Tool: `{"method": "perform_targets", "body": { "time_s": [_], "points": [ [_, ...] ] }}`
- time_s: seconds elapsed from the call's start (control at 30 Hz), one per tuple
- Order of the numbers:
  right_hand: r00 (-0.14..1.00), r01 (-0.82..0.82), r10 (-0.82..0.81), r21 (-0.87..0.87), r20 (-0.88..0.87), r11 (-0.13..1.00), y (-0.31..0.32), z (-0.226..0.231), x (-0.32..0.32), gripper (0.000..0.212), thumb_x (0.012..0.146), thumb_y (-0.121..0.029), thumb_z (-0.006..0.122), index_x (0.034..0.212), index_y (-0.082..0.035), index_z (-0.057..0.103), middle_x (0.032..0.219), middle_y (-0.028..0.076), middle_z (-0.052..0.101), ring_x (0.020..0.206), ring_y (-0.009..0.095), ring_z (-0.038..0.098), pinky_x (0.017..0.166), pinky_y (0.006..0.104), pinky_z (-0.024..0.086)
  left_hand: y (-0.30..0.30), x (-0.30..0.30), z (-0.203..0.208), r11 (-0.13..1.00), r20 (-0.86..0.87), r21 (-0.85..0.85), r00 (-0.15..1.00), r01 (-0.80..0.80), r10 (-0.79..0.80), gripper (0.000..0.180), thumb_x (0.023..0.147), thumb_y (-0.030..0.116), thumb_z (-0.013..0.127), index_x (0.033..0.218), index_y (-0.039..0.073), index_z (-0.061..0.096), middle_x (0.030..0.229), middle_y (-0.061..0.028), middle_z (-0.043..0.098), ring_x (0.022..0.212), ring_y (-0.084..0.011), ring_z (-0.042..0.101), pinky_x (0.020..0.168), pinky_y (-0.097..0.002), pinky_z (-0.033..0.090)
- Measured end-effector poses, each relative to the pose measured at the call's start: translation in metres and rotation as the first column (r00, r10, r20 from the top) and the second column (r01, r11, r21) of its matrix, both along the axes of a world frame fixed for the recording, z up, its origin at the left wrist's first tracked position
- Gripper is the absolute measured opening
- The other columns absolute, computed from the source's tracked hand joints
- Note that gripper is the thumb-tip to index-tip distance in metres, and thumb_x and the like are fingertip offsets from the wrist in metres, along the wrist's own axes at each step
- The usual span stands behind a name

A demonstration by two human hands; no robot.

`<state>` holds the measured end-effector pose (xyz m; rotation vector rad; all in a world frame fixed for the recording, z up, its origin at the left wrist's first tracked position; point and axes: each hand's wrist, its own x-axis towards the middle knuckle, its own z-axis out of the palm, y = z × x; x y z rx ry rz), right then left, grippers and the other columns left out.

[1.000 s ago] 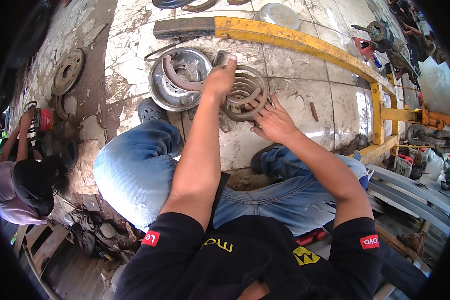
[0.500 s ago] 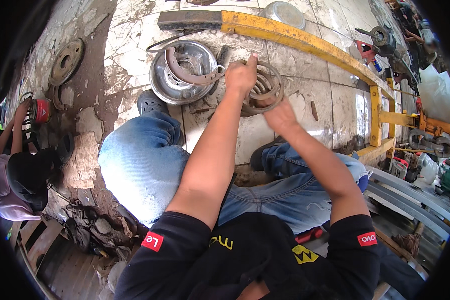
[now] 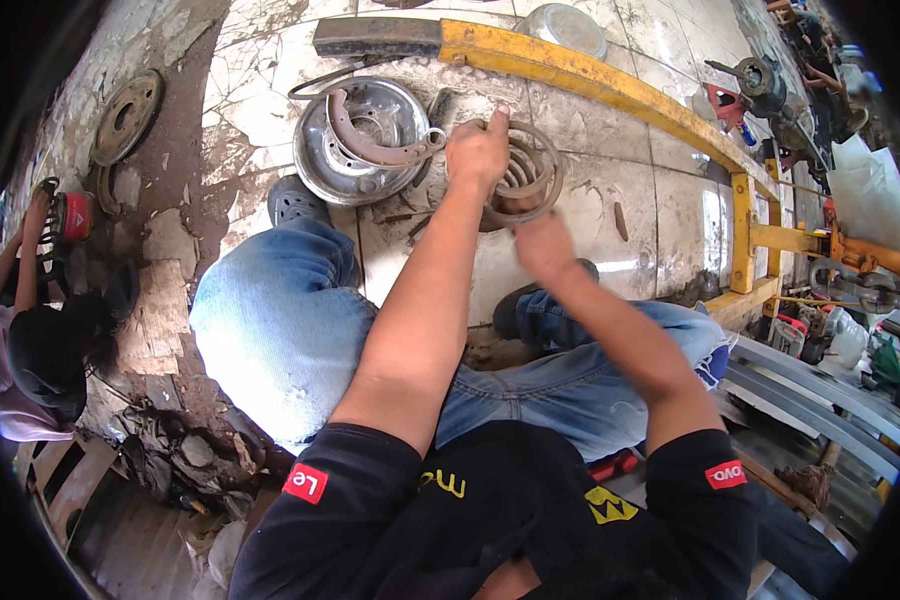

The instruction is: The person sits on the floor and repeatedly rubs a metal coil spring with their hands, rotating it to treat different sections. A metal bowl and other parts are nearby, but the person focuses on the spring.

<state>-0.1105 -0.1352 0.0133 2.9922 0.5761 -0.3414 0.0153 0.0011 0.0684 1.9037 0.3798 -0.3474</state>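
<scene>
My left hand (image 3: 477, 155) is closed round the left rim of a round brown metal part with concentric rings (image 3: 542, 160), its thumb pointing up along it. Beside the part's lower rim is my right hand (image 3: 543, 247), smeared by motion; its fingers and anything in them cannot be made out. To the left, a silver brake backing plate (image 3: 315, 165) lies on the tiles. A curved brake shoe (image 3: 345, 130) rests across it, its ringed end close to my left hand.
A yellow metal frame (image 3: 570, 75) runs across the far side and down the right. Behind it sits a round silver pan (image 3: 562, 28). A rusty disc (image 3: 128, 118) lies at far left, near another person with a red can (image 3: 76, 216). Tools and bags crowd the right edge.
My right hand has slid left and slightly down along the lower rim of the round part. My left hand keeps its hold; the whole view has shifted slightly.
</scene>
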Motion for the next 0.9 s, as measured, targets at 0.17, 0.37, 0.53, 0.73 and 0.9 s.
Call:
{"method": "perform_targets", "body": {
  "time_s": [0.17, 0.37, 0.53, 0.73, 0.9],
  "points": [
    [0.995, -0.099, 0.098, -0.1, -0.019, 0.99, 0.013, 0.014, -0.007, 0.056, 0.092, -0.015, 0.047, 0.147, -0.011, 0.034, 0.155, 0.009, 0.031, 0.142, 0.027, 0.031, 0.109, 0.0561, 0.032, 0.008, 0.005, -0.016, 1.0, 0.041, 0.006, 0.999, -0.005, 0.005, 0.066, 0.093, 0.054, 0.049, 0.094, -0.01, 0.068, 0.104, -0.0323, 0.064, 0.108, -0.0422, 0.059, 0.098, -0.0428, 0.042],
    [0.997, -0.05, 0.054, -0.088, 0.05, 0.995, -0.003, 0.008, 0.006, 0.065, 0.09, -0.013, 0.047, 0.152, -0.015, 0.027, 0.159, 0.01, 0.021, 0.147, 0.025, 0.021, 0.114, 0.0601, 0.021, 0.003, 0.004, -0.01, 0.999, 0.014, -0.038, 1.0, 0.001, 0.0, 0.067, 0.093, 0.055, 0.049, 0.093, -0.009, 0.068, 0.108, -0.033, 0.063, 0.109, -0.0428, 0.058, 0.097, -0.0429, 0.042],
    [0.998, -0.057, 0.055, -0.093, -0.031, 0.994, 0.012, 0.014, -0.009, 0.07, 0.087, -0.012, 0.051, 0.153, -0.015, 0.026, 0.161, 0.011, 0.016, 0.148, 0.03, 0.015, 0.115, 0.0619, 0.015, 0.008, 0.006, -0.017, 1.0, 0.055, 0.023, 0.998, -0.014, 0.012, 0.07, 0.094, 0.056, 0.046, 0.098, -0.01, 0.068, 0.111, -0.0331, 0.062, 0.11, -0.0429, 0.057, 0.099, -0.0431, 0.041],
    [0.999, -0.01, 0.012, -0.063, 0.037, 0.998, 0.006, 0.0, -0.012, 0.068, 0.089, -0.011, 0.048, 0.153, -0.017, 0.025, 0.16, 0.01, 0.016, 0.148, 0.031, 0.014, 0.114, 0.0624, 0.017, -0.001, 0.005, -0.021, 1.0, 0.074, 0.017, 0.997, -0.008, 0.007, 0.069, 0.094, 0.056, 0.046, 0.099, -0.01, 0.068, 0.11, -0.0321, 0.063, 0.109, -0.0422, 0.058, 0.098, -0.0433, 0.042],
    [0.998, 0.04, -0.038, -0.028, 0.048, 0.999, 0.0, 0.015, 0.002, 0.066, 0.088, -0.012, 0.049, 0.151, -0.015, 0.03, 0.16, 0.013, 0.018, 0.147, 0.03, 0.019, 0.114, 0.0621, 0.017, 0.003, 0.007, -0.024, 0.994, 0.009, -0.088, 0.998, -0.057, 0.058, 0.065, 0.094, 0.054, 0.049, 0.1, -0.007, 0.068, 0.11, -0.0316, 0.063, 0.109, -0.0416, 0.059, 0.096, -0.0426, 0.043]
  ]
}}
